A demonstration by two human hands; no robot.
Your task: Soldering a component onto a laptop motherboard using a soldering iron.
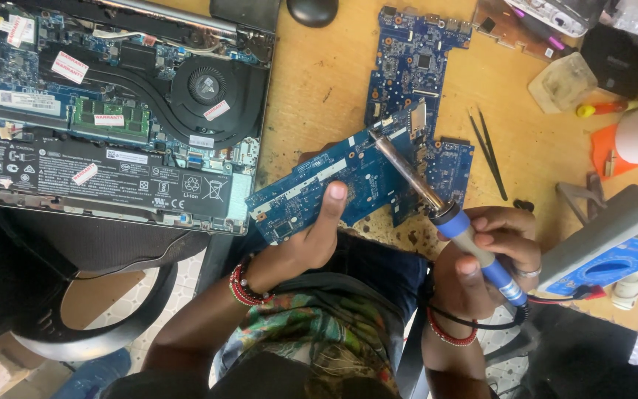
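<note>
From your head camera, your left hand [300, 240] pinches the blue circuit board [334, 181] by its near edge, thumb on top, over the table's front edge, and your right hand [485, 255] is wrapped tight around the blue soldering iron [444, 207], its tip touching the board's far end. The board looks thin, light, stiff and easy to break, so hold it by the edges. The wooden table [319, 81] is crowded: an open laptop [112, 103], another blue board [415, 59], black tweezers [489, 151] and a blue meter [614, 244].
</note>
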